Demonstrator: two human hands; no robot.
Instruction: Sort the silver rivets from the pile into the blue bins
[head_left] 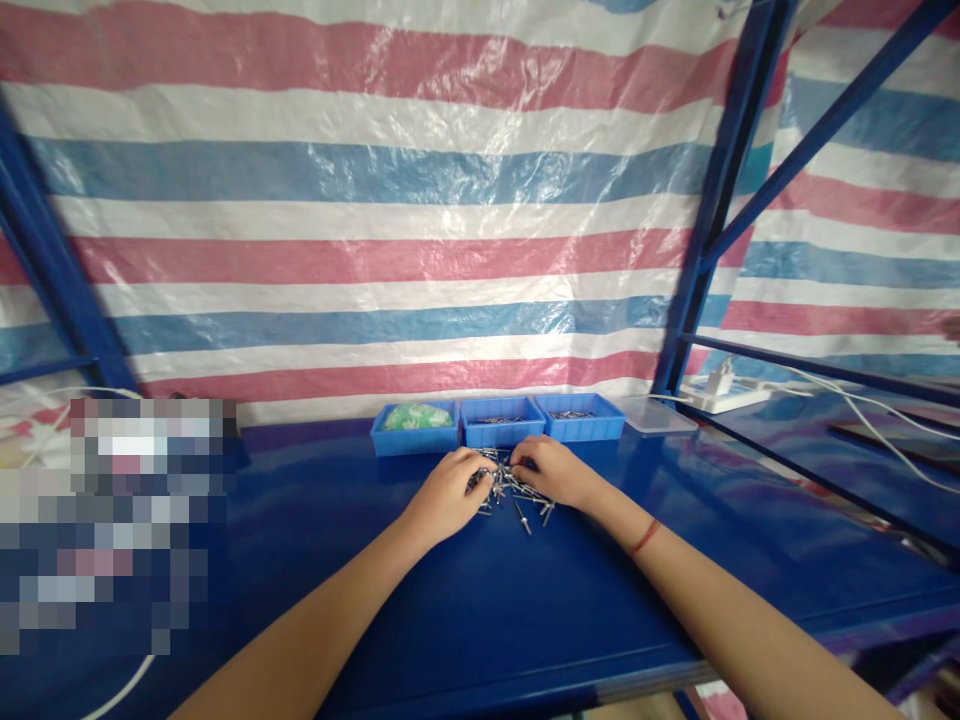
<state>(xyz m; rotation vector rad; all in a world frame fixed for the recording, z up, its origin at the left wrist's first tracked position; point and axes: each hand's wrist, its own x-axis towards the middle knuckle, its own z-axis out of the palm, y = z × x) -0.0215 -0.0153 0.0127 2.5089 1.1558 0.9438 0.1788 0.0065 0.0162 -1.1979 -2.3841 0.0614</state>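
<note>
A heap of small metal rivets or nails [512, 487] lies on the blue table [487, 600], just in front of three blue trays. My left hand [448, 492] rests on the heap's left side with its fingers curled down over the pieces. My right hand [553, 470] covers the heap's right side, fingers likewise bent onto the metal parts. A red string circles my right wrist. What the fingers grip is hidden.
Three blue trays stand in a row behind the heap: the left tray [415, 428] holds green-white items, the middle tray [502, 421] and the right tray [580, 416] hold metal parts. A clear lid [655, 415] lies right of them. A power strip [722, 392] with white cables sits at right. A striped tarp hangs behind.
</note>
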